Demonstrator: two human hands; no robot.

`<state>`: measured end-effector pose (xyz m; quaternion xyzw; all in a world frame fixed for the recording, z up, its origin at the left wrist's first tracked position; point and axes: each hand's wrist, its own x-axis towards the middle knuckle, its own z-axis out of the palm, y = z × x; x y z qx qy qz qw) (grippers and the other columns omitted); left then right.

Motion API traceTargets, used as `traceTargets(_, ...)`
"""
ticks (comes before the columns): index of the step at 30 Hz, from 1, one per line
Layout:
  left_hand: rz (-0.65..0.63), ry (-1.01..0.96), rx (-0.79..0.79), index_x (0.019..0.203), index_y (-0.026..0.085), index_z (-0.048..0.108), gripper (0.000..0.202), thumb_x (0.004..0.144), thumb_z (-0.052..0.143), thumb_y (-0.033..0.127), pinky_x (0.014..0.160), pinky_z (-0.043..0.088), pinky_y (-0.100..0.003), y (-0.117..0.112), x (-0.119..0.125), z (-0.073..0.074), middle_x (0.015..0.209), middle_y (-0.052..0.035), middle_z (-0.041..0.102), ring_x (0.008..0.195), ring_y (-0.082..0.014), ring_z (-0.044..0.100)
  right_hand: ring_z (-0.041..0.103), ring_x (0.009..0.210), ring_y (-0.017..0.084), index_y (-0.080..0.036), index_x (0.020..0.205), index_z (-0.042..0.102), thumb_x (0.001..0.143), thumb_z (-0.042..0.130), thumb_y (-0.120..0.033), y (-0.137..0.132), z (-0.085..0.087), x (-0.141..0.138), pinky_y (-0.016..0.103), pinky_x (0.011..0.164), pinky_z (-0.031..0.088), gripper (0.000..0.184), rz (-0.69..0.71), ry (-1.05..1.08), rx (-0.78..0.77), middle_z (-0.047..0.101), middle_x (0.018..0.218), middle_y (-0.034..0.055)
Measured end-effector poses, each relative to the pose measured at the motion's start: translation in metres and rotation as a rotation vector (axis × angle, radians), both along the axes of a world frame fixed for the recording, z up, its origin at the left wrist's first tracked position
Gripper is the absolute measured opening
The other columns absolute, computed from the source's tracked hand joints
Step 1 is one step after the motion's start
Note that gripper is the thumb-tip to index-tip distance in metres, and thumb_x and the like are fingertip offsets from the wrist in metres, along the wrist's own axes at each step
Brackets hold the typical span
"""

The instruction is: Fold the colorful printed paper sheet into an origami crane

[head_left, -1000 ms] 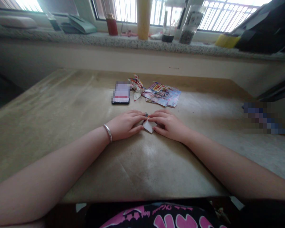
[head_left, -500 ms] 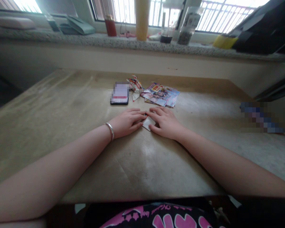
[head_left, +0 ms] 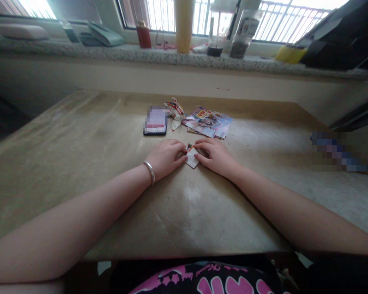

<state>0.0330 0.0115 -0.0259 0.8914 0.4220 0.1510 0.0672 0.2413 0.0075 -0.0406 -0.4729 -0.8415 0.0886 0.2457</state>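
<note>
A small folded piece of paper (head_left: 192,158) lies on the table between both hands. Its face is mostly white, with a coloured printed bit at its far corner. My left hand (head_left: 168,157), with a silver bangle at the wrist, pinches the paper's left edge between thumb and fingers. On the other side, my right hand (head_left: 216,155) has its thumb and fingertips closed on the right edge. The fingertips cover parts of both edges.
Beyond the hands lie a phone (head_left: 155,121), a folded printed paper figure (head_left: 175,113) and several colourful printed sheets (head_left: 210,122). A blurred-out flat item (head_left: 339,151) is at the right. Bottles and a yellow cylinder (head_left: 183,28) stand on the windowsill (head_left: 110,52).
My left hand has curled from lying flatter into a pinch at the paper. More of the paper shows now, including its printed far corner. My right hand has shifted slightly right.
</note>
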Motion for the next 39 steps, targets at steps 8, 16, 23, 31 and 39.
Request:
traceTargets(8, 0.059, -0.042, -0.023, 0.117, 0.015, 0.057, 0.035, 0.087, 0.054, 0.033, 0.101, 0.042, -0.041, -0.0006, -0.0005, -0.0026, 0.119, -0.0109, 0.06, 0.114, -0.0247, 0.054, 0.065, 0.096, 0.021, -0.02, 0.086, 0.069, 0.073, 0.069, -0.026, 0.0107, -0.006, 0.0068, 0.04, 0.092, 0.046, 0.015, 0.054, 0.28, -0.101, 0.071, 0.099, 0.0064)
traceTargets(16, 0.006, -0.054, -0.075, 0.118, 0.016, 0.057, 0.039, 0.087, 0.053, 0.04, 0.102, 0.04, -0.043, -0.0007, -0.0025, -0.0018, 0.12, -0.011, 0.059, 0.115, -0.0255, 0.052, 0.062, 0.101, 0.025, -0.017, 0.108, 0.066, 0.072, 0.071, -0.029, 0.0085, -0.0042, 0.0061, 0.042, 0.091, 0.046, 0.039, -0.021, 0.2, -0.104, 0.069, 0.108, 0.0108)
traceTargets(23, 0.019, -0.097, -0.069, 0.114, 0.015, 0.059, 0.038, 0.086, 0.055, 0.041, 0.102, 0.041, -0.042, 0.0, -0.003, -0.0036, 0.118, -0.0111, 0.059, 0.114, -0.0253, 0.052, 0.06, 0.105, 0.024, -0.02, 0.095, 0.07, 0.071, 0.073, -0.031, 0.0082, -0.0054, 0.0073, 0.043, 0.096, 0.042, 0.026, 0.034, 0.143, -0.027, 0.068, 0.109, 0.0079)
traceTargets(31, -0.098, -0.138, -0.089, 0.11, 0.017, 0.062, 0.035, 0.083, 0.061, 0.039, 0.099, 0.043, -0.04, 0.0022, -0.0037, -0.0028, 0.113, -0.0092, 0.063, 0.11, -0.0236, 0.055, 0.06, 0.105, 0.025, -0.019, 0.102, 0.069, 0.072, 0.073, -0.032, 0.007, -0.0025, 0.0067, 0.042, 0.095, 0.043, 0.033, 0.031, 0.137, -0.043, 0.069, 0.109, 0.0088)
traceTargets(39, -0.135, -0.206, -0.145, 0.116, 0.018, 0.058, 0.039, 0.079, 0.067, 0.028, 0.097, 0.046, -0.037, 0.006, -0.007, -0.004, 0.115, -0.0074, 0.063, 0.108, -0.021, 0.058, 0.061, 0.1, 0.024, -0.019, 0.097, 0.068, 0.071, 0.072, -0.033, 0.0071, -0.0028, 0.0075, 0.041, 0.092, 0.043, 0.029, 0.04, 0.175, -0.056, 0.07, 0.103, 0.0081)
